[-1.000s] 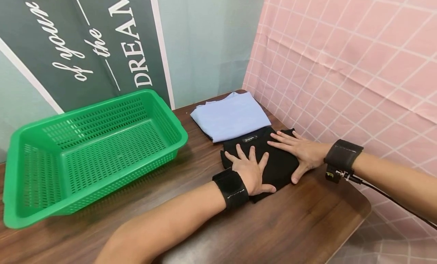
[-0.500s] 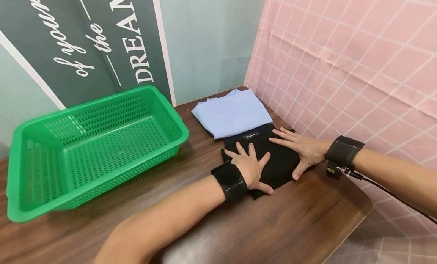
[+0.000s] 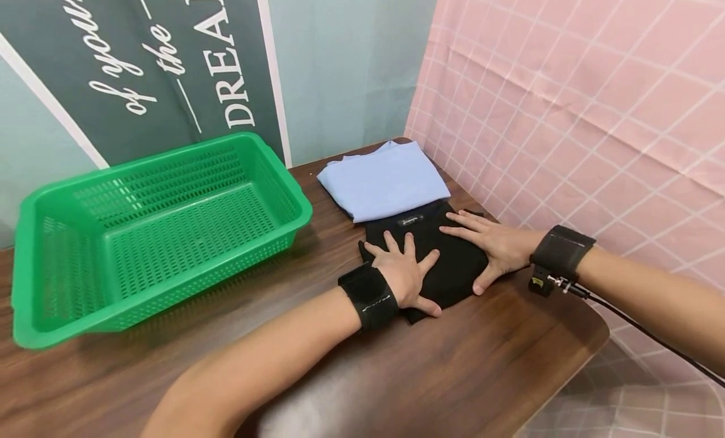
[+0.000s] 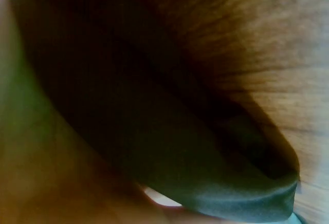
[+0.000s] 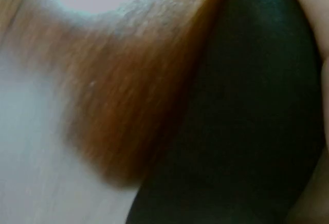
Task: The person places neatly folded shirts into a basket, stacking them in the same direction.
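Observation:
A folded black shirt [image 3: 453,269] with a small label at its neckline lies flat near the table's far right corner. My left hand [image 3: 401,273] rests on its left part with fingers spread and straight. On its right side my right hand [image 3: 494,244] lies likewise, fingers spread, the thumb at the near edge. In the left wrist view the dark cloth [image 4: 154,126] runs past the palm, whose skin shows blurred at lower left. The right wrist view shows the black cloth [image 5: 241,111] beside a strip of the hand at the right edge.
Behind the shirt lies a folded light blue garment [image 3: 387,180], with dark cloth showing under its left edge. A green perforated basket [image 3: 198,271] stands on the left of the brown wooden table [image 3: 453,375]. A pink gridded curtain [image 3: 572,104] borders the right side.
Both hands stay spread on the black shirt. The whole scene sits slightly higher in the head view, as the camera has shifted; hands and shirt appear a little further left.

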Demonstrator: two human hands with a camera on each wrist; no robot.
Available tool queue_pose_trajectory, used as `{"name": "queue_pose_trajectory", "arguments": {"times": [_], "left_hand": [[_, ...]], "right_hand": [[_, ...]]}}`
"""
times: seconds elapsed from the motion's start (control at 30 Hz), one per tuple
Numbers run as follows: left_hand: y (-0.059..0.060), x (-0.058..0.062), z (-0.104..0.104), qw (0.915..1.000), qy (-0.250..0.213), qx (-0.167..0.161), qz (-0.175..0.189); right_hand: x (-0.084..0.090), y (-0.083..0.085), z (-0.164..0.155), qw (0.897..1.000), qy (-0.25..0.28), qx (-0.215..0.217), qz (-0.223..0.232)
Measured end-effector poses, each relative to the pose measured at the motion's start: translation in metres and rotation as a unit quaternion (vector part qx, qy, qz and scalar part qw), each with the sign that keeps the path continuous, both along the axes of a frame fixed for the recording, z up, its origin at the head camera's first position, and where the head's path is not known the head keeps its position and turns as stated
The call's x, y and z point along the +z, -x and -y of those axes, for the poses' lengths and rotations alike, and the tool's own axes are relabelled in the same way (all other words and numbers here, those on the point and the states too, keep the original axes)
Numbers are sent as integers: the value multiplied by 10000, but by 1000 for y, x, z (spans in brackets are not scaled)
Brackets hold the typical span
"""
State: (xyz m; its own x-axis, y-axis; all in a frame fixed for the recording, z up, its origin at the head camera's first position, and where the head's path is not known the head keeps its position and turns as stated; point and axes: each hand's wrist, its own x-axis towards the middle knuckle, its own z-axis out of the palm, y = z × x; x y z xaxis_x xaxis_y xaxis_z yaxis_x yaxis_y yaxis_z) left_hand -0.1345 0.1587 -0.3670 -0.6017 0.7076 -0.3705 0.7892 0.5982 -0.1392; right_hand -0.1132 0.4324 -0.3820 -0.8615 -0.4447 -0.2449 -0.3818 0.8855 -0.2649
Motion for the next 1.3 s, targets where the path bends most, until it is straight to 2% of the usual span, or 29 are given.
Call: {"name": "queue_pose_trajectory", "arguments": {"times": [0.17,0.3,0.53,0.8,1.03,1.3], "left_hand": [[-1,3,8,9998,186,7,-60],[-7,5,10,9991,415,8,-76],[-13,7,-7,9982,586,-88,-132],[-16,3,-15,9976,687,85,-94],[-18,-4,5,9970,759,122,-88],[-12,-6,29,9990,430,115,-36]], "right_hand": [[3,0,10,10000,46,8,9],[3,-9,14,9999,77,63,-31],[1,-24,-4,9991,222,183,-324],[-7,-27,-12,9982,466,159,-339],[-19,-25,5,9973,691,117,-199],[-18,-23,22,9955,919,163,-189]]}}
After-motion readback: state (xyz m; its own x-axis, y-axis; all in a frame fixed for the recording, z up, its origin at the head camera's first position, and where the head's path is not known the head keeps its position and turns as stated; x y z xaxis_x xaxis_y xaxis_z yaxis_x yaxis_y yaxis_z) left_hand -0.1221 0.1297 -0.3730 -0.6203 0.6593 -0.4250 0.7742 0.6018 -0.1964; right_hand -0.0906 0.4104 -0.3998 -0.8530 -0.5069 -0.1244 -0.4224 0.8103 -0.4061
